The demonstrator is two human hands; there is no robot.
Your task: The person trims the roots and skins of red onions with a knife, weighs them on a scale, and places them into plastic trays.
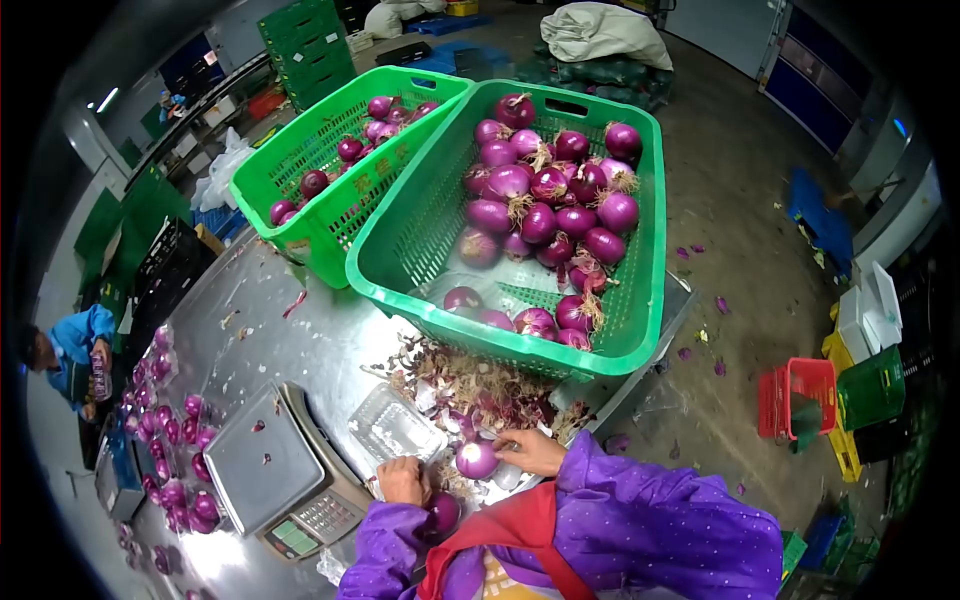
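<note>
In front of me, my right hand (535, 452) has its thumb and fingers at the right side of a peeled red onion (476, 461), gripping it. To the left, my left hand (403, 481) is closed with its fingers curled; what they hold, if anything, is hidden. Another red onion (442, 512) lies by my left wrist, partly covered by the sleeve. A clear plastic tray (398, 425) rests just beyond my left hand. Dry onion skins (490, 385) are heaped past both hands, against the crate.
A large green crate (655, 240) of red onions stands at the table's far side, a second green crate (262, 185) beside it. The weighing scale (265, 455) sits left, with packed onions (165, 440) beyond. Right on the floor is a red basket (790, 390). Another person (75, 345) is at far left.
</note>
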